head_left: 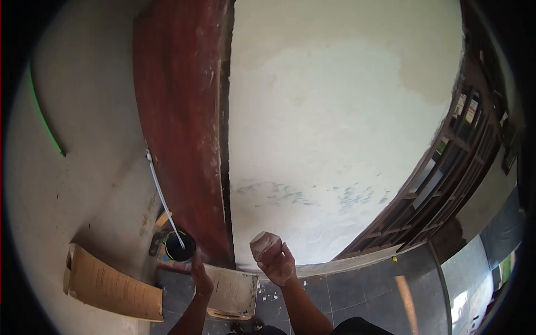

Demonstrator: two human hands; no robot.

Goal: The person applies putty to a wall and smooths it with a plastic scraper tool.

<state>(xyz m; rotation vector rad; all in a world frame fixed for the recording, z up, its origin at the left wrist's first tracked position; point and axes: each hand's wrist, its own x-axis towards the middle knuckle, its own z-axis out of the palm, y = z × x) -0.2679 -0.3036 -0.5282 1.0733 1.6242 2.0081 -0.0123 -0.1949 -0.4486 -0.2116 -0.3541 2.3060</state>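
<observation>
My right hand (279,270) grips a reddish-brown, flat-faced piece (264,244) dusted with white, held up before the lower part of the pale plastered wall (335,123). Fingers stretched upward, my left hand (201,276) is open and holds nothing. It is nearest to a dark bucket (180,254) with a yellowish rim, just to its upper left. A long white strip (162,192) runs from the bucket up along the dark red door panel (178,111). Dark scuff marks (279,192) cross the low part of the plastered wall.
A cardboard sheet (114,283) leans at lower left. Between my arms a worn, pale board (231,290) lies over the grey tiled floor (346,290), near white flecks. Brown window frames (435,178) stand right of the wall. A green cord (44,117) hangs at far left.
</observation>
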